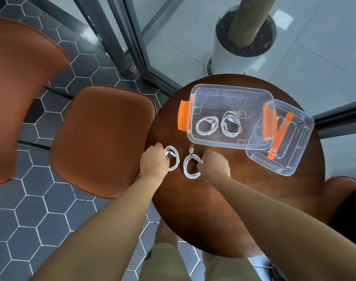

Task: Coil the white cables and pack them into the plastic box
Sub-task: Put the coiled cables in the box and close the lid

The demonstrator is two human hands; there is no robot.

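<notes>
A clear plastic box (232, 92) with orange latches stands on the round wooden table (254, 199). Two coiled white cables lie inside it, one on the left (206, 125) and one on the right (231, 124). Near the table's left edge my left hand (153, 162) grips a third coiled cable (174, 159). Just to its right my right hand (214, 165) pinches a fourth coil (190, 167), whose plug end sticks out toward the box. Both coils rest at table level, in front of the box.
The box's clear lid (282, 159) with an orange handle lies partly under the box's right side. Two brown chairs (104, 138) stand to the left over the hexagon-tiled floor. A white planter (240, 47) stands behind the table, beyond a glass partition.
</notes>
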